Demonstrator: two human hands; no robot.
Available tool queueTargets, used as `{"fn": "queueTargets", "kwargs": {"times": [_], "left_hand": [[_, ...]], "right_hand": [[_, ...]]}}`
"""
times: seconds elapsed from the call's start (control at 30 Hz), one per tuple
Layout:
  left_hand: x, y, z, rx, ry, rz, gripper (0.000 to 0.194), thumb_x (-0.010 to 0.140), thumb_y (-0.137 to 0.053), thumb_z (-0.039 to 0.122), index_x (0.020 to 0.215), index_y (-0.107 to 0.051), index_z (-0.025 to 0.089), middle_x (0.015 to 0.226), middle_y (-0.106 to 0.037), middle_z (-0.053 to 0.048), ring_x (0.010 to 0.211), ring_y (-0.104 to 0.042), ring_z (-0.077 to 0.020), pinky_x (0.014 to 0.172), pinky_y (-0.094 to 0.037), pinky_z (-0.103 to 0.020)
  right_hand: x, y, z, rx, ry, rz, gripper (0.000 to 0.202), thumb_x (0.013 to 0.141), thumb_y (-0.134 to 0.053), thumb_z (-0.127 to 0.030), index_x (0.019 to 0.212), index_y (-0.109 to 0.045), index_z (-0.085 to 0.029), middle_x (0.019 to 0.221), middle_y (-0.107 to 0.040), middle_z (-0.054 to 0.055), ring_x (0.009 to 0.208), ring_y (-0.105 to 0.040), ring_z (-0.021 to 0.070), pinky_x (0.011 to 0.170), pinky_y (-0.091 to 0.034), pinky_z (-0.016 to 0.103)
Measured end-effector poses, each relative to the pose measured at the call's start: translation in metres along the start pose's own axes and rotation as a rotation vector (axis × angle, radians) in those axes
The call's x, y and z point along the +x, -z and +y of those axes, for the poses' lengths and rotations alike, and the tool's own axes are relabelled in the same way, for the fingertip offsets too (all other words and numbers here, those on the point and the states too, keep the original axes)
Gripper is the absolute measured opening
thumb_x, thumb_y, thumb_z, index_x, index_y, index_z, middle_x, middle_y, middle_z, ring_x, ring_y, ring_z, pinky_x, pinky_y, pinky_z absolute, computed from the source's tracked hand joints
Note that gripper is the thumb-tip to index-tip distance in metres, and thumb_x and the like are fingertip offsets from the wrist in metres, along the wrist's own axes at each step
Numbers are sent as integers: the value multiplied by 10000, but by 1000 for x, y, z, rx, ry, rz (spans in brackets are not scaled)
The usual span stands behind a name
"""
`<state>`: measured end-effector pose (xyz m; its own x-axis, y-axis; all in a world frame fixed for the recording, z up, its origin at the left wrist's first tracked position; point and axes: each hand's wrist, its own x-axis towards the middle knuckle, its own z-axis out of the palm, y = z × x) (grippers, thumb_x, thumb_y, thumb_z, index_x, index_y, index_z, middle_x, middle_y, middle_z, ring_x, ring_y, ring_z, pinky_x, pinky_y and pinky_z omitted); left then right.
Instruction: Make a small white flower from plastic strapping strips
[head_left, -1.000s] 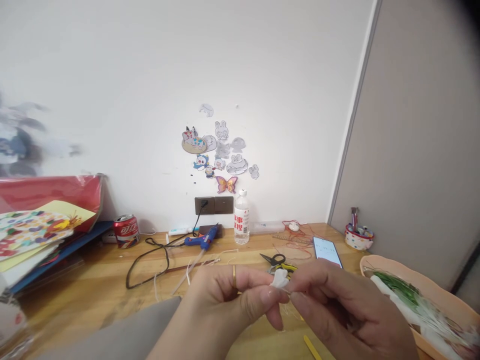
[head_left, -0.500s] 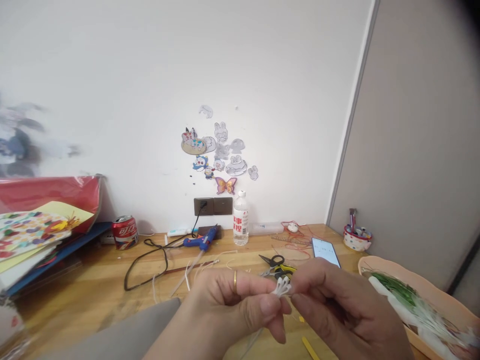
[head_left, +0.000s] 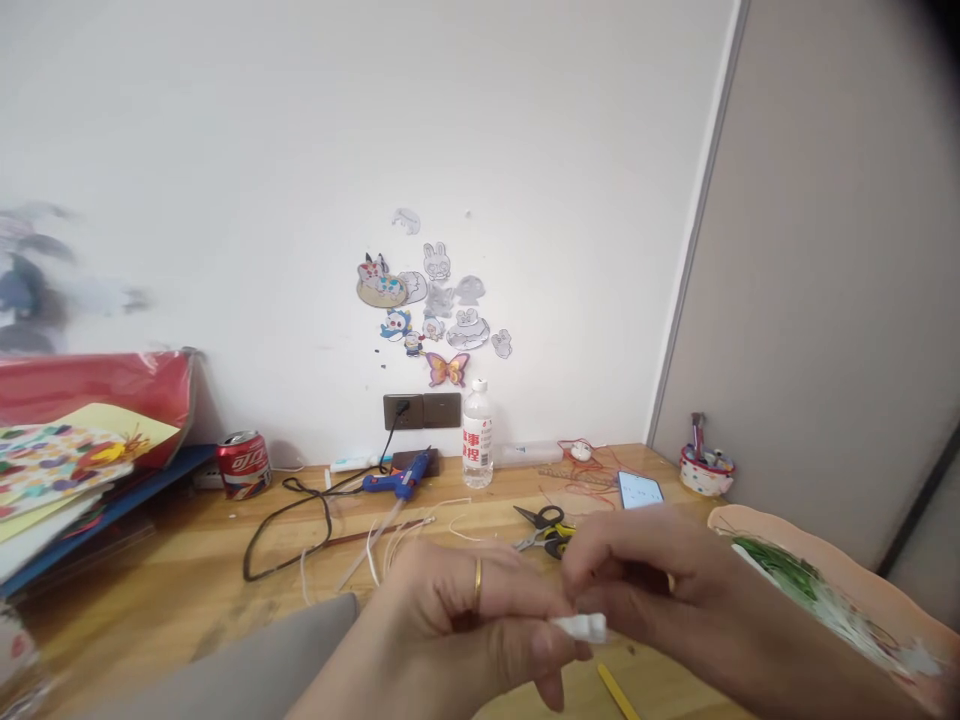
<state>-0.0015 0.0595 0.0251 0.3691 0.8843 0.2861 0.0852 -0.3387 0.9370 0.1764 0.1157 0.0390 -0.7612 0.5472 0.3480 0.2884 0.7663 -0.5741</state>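
Observation:
A small white bundle of looped cord (head_left: 584, 628) sticks out to the right from between the thumb and fingers of my left hand (head_left: 487, 625), which is closed on it. Just behind and to the right, my right hand (head_left: 656, 585) is bent over with thumb and forefinger pinched close to the bundle. Whatever those right fingertips hold is hidden by the hand. Beyond the hands lie scissors (head_left: 553, 540) with yellow and black handles. A yellow strip (head_left: 616, 690) rests on the table below my right hand.
On the wooden table (head_left: 187, 580) stand a red can (head_left: 244, 466) and a water bottle (head_left: 478, 440). A blue glue gun (head_left: 401, 482) and a phone (head_left: 640, 490) lie there too. To the right, a peach tray (head_left: 810, 540) carries green and white strands.
The bundle has turned, so its loops no longer face me and it points right. My right hand has rolled over, its wrist swinging up and right.

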Motion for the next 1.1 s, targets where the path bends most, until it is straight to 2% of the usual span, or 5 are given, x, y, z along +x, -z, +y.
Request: {"fn": "queueTargets", "kwargs": {"times": [0.23, 0.5, 0.8, 0.93, 1.1], "left_hand": [[-1, -8, -6, 789, -249, 168, 282, 862, -409, 223, 758, -663, 159, 702, -613, -81, 722, -505, -203, 637, -407, -300], [7, 4, -21, 613, -323, 450, 161, 836, -472, 136, 714, -570, 172, 696, -577, -5, 715, -520, -137, 647, -402, -248], [1, 1, -5, 482, -307, 292, 189, 816, -513, 164, 646, -591, 189, 676, -592, 10, 689, -554, -121, 627, -433, -208], [4, 2, -17, 778, -506, 252, 150, 805, -493, 73, 776, -614, 156, 679, -588, -34, 700, -506, -152, 609, -449, -242], [7, 5, -32, 1062, -672, 352, 174, 779, -470, 5, 838, -609, 92, 625, -557, -68, 704, -463, -194, 582, -449, -309]], "right_hand": [[19, 16, -17, -554, 155, 19, 169, 828, -458, -152, 677, -516, -203, 594, -538, -58, 545, -449, 97, 539, -295, 237], [-1, -38, -13, -428, 180, 479, 164, 827, -452, -136, 709, -556, -180, 520, -504, -42, 470, -454, 93, 475, -278, 231], [10, 2, -2, 266, -245, -47, 237, 820, -488, -388, 706, -504, -181, 553, -322, -69, 504, -274, 77, 434, -209, 202], [21, 14, -10, -19, -244, -112, 213, 829, -468, -310, 649, -472, -195, 511, -343, -72, 469, -298, 75, 415, -213, 197], [18, -9, -22, -638, 1, 243, 213, 778, -465, -186, 565, -462, -193, 434, -424, -52, 406, -353, 96, 416, -173, 239]]}}
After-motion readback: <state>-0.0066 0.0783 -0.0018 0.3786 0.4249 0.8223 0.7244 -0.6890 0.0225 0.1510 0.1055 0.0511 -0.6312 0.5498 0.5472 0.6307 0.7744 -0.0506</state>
